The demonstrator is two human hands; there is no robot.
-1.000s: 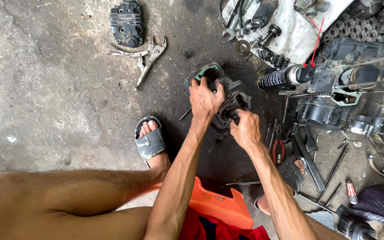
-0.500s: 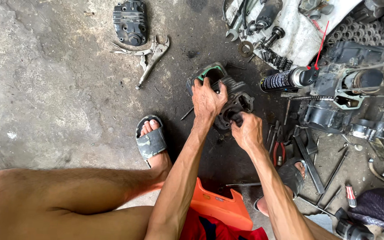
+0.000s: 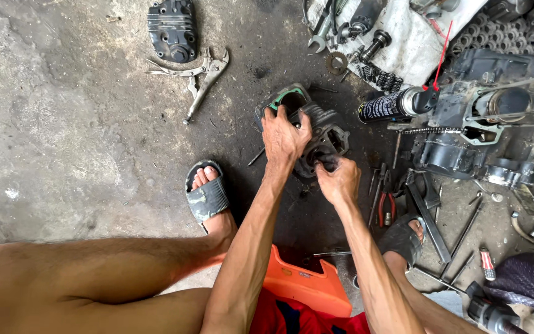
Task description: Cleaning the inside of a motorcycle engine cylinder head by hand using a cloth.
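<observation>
Locking pliers (image 3: pixel 199 77) lie on floor (image 3: pixel 63 142), well left of engine cylinder (image 3: pixel 316 133). Cylinder sits on floor ahead of my feet. My left hand (image 3: pixel 284 137) clamped over its top, fingers curled on finned body. My right hand (image 3: pixel 339 179) closed on lower edge. Spray can (image 3: pixel 397 104) just right of cylinder. Judging: heavy cast metal, rigid, oily, slippery; grip fins with both hands.

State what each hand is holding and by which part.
Both hands grip the dark finned engine cylinder on the floor: the left hand lies over its top, the right hand grasps its near lower edge. What the fingertips pinch cannot be told.
</observation>
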